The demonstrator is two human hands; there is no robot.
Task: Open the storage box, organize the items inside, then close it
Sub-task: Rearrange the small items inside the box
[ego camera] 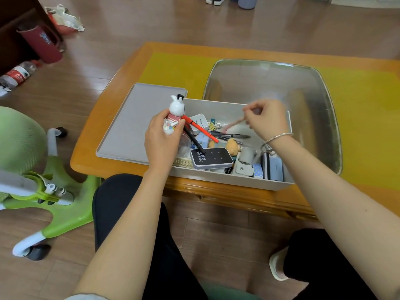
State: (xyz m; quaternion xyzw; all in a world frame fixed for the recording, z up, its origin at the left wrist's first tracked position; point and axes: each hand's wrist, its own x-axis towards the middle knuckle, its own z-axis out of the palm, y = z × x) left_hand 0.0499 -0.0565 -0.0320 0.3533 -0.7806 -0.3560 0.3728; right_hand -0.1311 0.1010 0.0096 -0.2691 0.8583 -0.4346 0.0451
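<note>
The storage box (216, 179) stands open on the table (121, 68), its grey lid (129, 122) lying flat just left of it. The left hand (161, 137) grips a white rabbit figurine (175, 112), fingers curled round its lower body, the head upright above them. An orange pen (200, 128) and a black pen (193, 141) slant just right of those fingers. The right hand (267, 119) pinches a pinkish stick (234, 124), blurred, its far end pointing down-left into the box. A black Wi-Fi device (213, 158) lies below both hands, among small clutter. A metal tray (320, 100) sits beyond the right fingers.
</note>
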